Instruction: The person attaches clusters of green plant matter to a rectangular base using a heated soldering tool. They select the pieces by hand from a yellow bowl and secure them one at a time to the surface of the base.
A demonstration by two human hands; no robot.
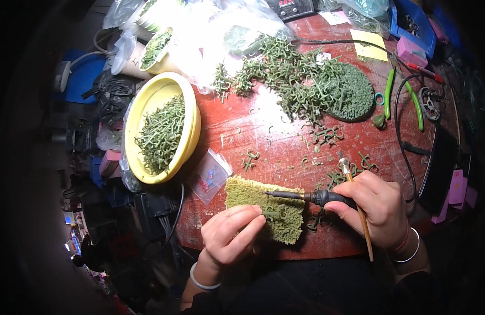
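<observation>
My right hand [376, 207] grips a black-handled soldering iron [326, 197], its thin tip pointing left over a yellow-green rough pad [292, 226]. The same hand also holds a slim wooden-handled tool [364, 226], slanting down past the fingers, with a pale collar and a pointed end upward. The fingers of my left hand [232, 231] are pinched together at the pad's left part, holding a small green curved piece [274, 214] just below the iron's tip. Part of that piece is hidden by the fingertips. Loose green pieces [334, 178] lie beside the pad.
A yellow bowl [195, 118] full of green pieces stands at left, beside a small clear zip bag [208, 178]. A large heap of green pieces [284, 68] spreads over a round dark green pad [355, 94]. Green-handled pliers [389, 97] and black cables lie at right.
</observation>
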